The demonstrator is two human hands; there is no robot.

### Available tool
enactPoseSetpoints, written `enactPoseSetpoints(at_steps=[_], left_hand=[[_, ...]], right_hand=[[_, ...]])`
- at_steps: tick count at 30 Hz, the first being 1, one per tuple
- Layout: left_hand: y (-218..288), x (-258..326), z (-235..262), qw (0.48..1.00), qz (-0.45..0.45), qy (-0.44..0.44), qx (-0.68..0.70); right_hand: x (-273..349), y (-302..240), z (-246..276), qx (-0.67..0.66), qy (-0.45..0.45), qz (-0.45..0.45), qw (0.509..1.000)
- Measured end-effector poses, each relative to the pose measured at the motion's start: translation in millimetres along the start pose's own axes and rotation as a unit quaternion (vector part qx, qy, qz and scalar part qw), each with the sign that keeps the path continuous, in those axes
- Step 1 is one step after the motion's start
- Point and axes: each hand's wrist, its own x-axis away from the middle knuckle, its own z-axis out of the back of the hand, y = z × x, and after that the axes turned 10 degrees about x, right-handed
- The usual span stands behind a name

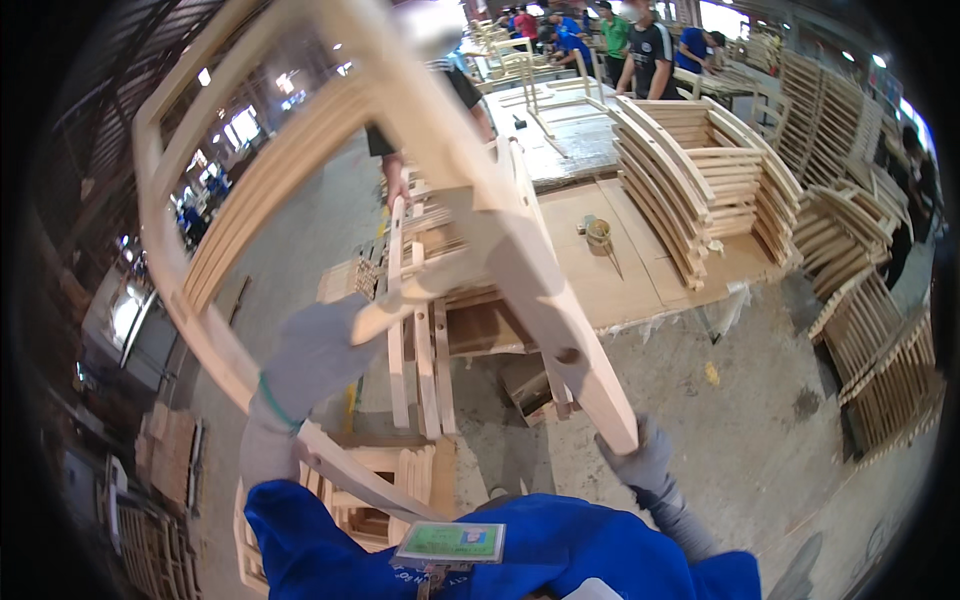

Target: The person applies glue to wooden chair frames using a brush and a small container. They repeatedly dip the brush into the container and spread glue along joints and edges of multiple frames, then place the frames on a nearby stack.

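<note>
Already my chair frame (430,150) is off the floor and swung up in front of me, tilted. My right hand (640,460), gloved, is closed around the end of one leg down low. My left hand (310,360), gloved too, presses against a rail on the frame's other side; whether its fingers wrap it I cannot tell. Lifting looks done, I judge; setting it down is left. More frames (420,350) stand just below, a bench (610,270) with stacked slats (700,170) beyond, and people (640,45) work at the far end.
</note>
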Motion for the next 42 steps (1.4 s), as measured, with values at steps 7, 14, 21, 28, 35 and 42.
enactPoseSetpoints(at_steps=[7,14,21,28,35,42], left_hand=[[19.8,-44.1,-61.8,0.973,-0.126,-0.192,0.026],[18.7,-84.6,-156.1,0.933,-0.183,-0.307,0.048],[-17.9,-131.8,-227.9,0.907,-0.17,-0.371,0.106],[-80.0,-189.1,-273.1,0.879,-0.121,-0.445,0.12],[-145.4,-252.8,-322.8,0.904,-0.071,-0.379,0.182],[-179.4,-280.0,-351.2,0.956,-0.053,-0.265,0.116]], right_hand=[[107.6,31.5,-31.5,-0.116,-0.055,-0.163,0.978],[155.2,41.7,-40.2,-0.087,-0.085,-0.429,0.895],[101.1,37.7,-43.3,0.092,-0.254,-0.44,0.856],[21.1,26.2,-78.8,0.143,-0.323,-0.468,0.81],[-80.8,17.9,-113.7,0.022,-0.239,-0.354,0.904],[-130.5,41.5,-186.8,0.063,-0.196,-0.25,0.946]])
